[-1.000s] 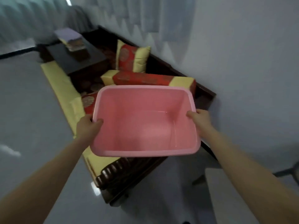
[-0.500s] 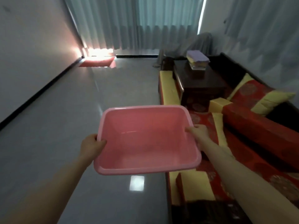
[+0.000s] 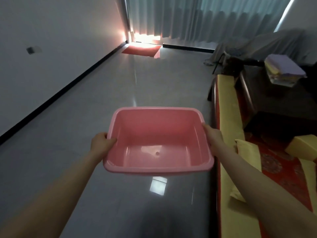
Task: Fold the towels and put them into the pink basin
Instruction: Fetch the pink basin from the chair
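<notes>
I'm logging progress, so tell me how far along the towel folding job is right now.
Nothing is packed yet: the pink basin is empty. In hand: the left hand and right hand grip its opposite rims and hold it above the floor. A stack of towels sits on the dark table at far right; it looks folded, though blur makes that unsure. Left: putting them into the basin.

A glossy grey floor runs toward pale curtains, with bright light spilling in low over a red mat. A white wall with a black skirting line borders the left. On the right sits a dark wooden sofa with red-and-yellow cushions.
</notes>
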`<state>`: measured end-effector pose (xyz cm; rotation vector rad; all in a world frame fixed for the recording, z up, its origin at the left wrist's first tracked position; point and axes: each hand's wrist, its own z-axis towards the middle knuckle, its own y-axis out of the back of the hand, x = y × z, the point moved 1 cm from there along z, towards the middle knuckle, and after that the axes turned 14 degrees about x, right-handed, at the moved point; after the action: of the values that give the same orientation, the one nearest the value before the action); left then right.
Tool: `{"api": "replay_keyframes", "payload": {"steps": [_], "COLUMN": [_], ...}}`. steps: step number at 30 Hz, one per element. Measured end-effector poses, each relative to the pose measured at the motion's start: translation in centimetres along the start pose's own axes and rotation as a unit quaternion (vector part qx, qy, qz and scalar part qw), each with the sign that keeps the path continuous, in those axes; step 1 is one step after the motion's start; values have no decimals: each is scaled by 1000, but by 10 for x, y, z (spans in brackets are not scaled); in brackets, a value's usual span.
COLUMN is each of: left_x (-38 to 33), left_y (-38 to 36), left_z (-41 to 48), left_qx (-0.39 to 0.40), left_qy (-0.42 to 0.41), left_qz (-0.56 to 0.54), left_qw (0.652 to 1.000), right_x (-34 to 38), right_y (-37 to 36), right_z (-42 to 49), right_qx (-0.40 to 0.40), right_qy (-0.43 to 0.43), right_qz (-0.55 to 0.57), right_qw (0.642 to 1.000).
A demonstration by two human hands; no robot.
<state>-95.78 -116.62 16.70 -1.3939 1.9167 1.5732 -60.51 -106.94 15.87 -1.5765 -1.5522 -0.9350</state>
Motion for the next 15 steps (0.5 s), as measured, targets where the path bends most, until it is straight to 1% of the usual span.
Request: {"api": "replay_keyframes", "payload": {"steps": [3, 6, 8, 11, 13, 15], "left_x": [-18, -49, -73, -120, -158, -199], "left_y": [10, 14, 14, 9, -4, -21], "left_z": [50, 121, 175, 242, 288, 326], "left_qx": [13, 41, 58, 84, 94, 124], "left_qy": [-5, -17, -39, -69, -87, -104], "left_qz": [17, 33, 38, 47, 70, 88], "left_qw": [1000, 998, 997, 993, 989, 983], "right_x": [11, 33, 48, 73, 93, 113], "right_y": [-16, -24, -25, -17, -2, 15], "right_z": [36, 91, 127, 168, 198, 216], "right_qx": [-19, -50, -79, -111, -148, -173], "right_qy": [-7, -15, -16, -18, -7, -7], "right_qz": [1, 6, 3, 22, 41, 65], "right_qw": [1000, 999, 997, 993, 988, 983]}}
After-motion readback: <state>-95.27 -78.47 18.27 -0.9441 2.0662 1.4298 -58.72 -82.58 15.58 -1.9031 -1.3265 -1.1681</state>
